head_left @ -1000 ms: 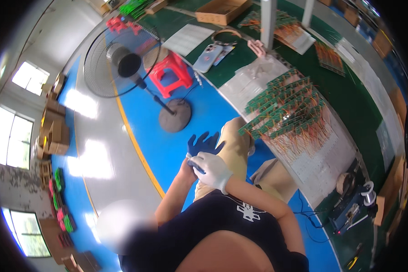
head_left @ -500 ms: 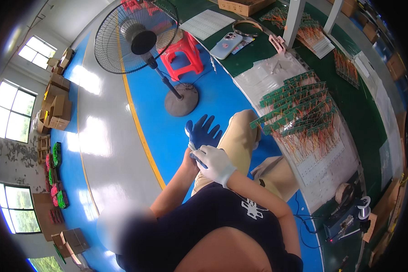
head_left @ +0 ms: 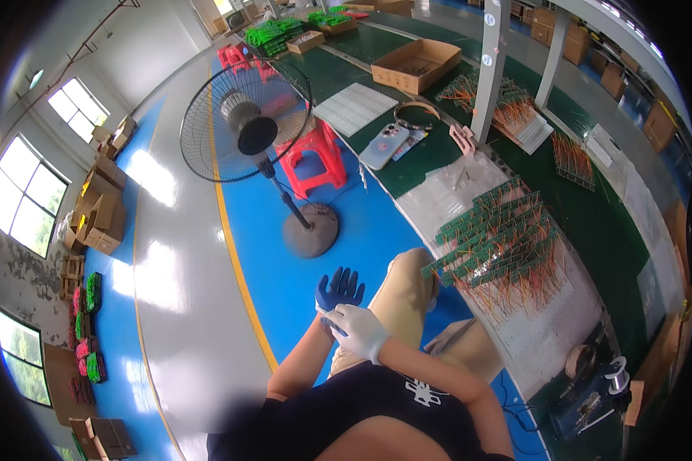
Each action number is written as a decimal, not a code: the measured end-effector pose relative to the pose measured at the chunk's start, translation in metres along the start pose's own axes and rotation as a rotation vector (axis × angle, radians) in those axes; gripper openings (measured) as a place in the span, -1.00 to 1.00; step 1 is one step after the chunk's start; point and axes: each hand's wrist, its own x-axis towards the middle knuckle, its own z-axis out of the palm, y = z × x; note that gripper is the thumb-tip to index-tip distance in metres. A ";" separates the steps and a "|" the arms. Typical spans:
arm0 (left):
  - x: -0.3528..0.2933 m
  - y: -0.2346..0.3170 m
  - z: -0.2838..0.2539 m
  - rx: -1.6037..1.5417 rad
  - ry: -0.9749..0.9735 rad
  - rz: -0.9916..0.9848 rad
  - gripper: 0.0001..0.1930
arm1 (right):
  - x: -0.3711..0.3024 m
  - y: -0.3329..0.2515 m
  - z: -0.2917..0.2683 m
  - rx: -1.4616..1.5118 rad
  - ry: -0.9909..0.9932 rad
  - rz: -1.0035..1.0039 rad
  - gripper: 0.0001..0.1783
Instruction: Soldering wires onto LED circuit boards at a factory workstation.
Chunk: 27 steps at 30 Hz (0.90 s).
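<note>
My left hand [head_left: 340, 292] is raised palm toward me in a work glove with a dark blue coated palm. Its fingers point up, slightly apart, and hold nothing. Across its wrist lies my right hand [head_left: 361, 332], gloved too, with the white knit back showing. The right fingers are closed on the cuff of the left glove; the fingertips are partly hidden. Both hands are above my lap, beside my beige trouser leg [head_left: 401, 288].
Green circuit boards [head_left: 507, 238] with orange wires are heaped on the bench to the right, near a phone [head_left: 384, 146] and an open cardboard box [head_left: 416, 66]. A standing fan [head_left: 257, 137] and red stool [head_left: 319, 173] stand ahead. A solder spool [head_left: 617, 376] sits lower right.
The view has tilted up, so the hands sit lower and more of the far bench shows. The left fingers are closer together than before. My right hand stays at the left wrist.
</note>
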 end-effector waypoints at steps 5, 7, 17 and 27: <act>-0.001 -0.007 0.036 0.025 -0.086 0.119 -0.44 | 0.000 -0.005 -0.024 -0.033 -0.012 -0.006 -0.64; 0.000 -0.008 0.051 0.330 -0.008 0.371 -0.35 | -0.001 -0.002 -0.028 -0.055 -0.071 -0.003 -0.61; 0.018 0.002 0.029 -0.263 -0.275 -0.104 -0.46 | 0.005 -0.002 -0.019 -0.111 -0.081 0.010 -0.62; 0.031 -0.010 0.021 0.172 -0.068 0.329 -0.39 | 0.019 0.015 -0.009 -0.268 -0.191 -0.026 -0.65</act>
